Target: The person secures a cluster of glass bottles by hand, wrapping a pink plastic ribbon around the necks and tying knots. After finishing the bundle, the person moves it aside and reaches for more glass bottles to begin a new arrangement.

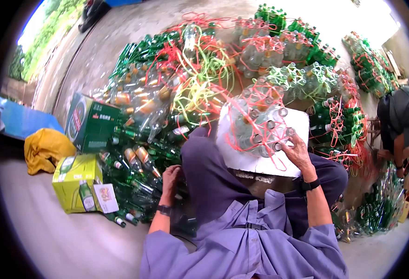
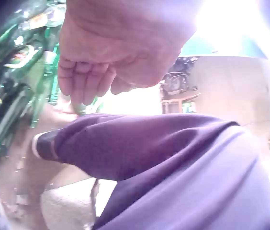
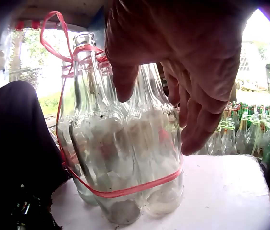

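Note:
A bundle of clear glass bottles (image 1: 264, 125) stands upright on a white board (image 1: 230, 156) in front of the person. Red plastic strap (image 3: 135, 189) runs round the bottles low down and is looped about their necks. The right hand (image 1: 300, 154) grips a bottle at the bundle's near right side, its thumb and fingers on either side of the glass in the right wrist view. Beside the left knee, the left hand (image 1: 171, 179) hangs with loosely bent fingers over green bottles (image 1: 141, 186). Nothing shows in its grasp in the left wrist view.
A heap of loose bottles with tangled red and yellow-green strap (image 1: 200, 83) lies ahead on the left. Strapped bundles (image 1: 265, 51) stand behind and to the right. Beer cartons (image 1: 93, 123) and a yellow cloth (image 1: 49, 149) are at left. Another person (image 1: 402, 116) bends over at far right.

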`<state>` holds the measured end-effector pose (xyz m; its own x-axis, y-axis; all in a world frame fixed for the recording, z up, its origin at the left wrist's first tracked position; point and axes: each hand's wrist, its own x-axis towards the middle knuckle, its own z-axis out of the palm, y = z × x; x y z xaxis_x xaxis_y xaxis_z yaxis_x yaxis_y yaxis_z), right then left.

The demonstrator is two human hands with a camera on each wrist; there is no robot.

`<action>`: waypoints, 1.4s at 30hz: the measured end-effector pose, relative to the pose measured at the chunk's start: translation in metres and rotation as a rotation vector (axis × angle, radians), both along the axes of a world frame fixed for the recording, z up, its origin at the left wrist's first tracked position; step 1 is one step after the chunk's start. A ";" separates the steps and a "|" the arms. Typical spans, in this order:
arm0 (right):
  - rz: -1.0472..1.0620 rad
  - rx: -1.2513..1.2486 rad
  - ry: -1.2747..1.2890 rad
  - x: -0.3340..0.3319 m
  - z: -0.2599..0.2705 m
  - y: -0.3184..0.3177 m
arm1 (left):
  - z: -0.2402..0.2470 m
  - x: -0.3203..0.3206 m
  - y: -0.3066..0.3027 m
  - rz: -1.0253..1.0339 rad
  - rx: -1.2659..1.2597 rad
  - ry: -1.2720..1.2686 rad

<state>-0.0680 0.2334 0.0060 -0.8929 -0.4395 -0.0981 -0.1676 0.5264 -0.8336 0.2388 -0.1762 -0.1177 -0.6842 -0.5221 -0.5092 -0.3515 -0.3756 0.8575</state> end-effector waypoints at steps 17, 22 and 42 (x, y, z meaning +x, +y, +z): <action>0.298 0.255 0.074 0.065 0.096 0.056 | 0.267 -0.157 0.114 -0.549 -0.775 0.304; 0.223 0.251 0.042 0.084 0.104 0.082 | 0.257 -0.195 0.168 -0.769 -1.231 0.548; 0.018 0.133 -0.067 0.101 0.076 0.094 | 0.205 -0.229 0.197 -0.739 -1.297 0.569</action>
<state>0.0327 0.3274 0.0816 -0.8743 -0.4351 -0.2151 -0.1250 0.6301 -0.7664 0.0103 0.0203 0.0870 -0.9089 0.1387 0.3933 0.3455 0.7787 0.5237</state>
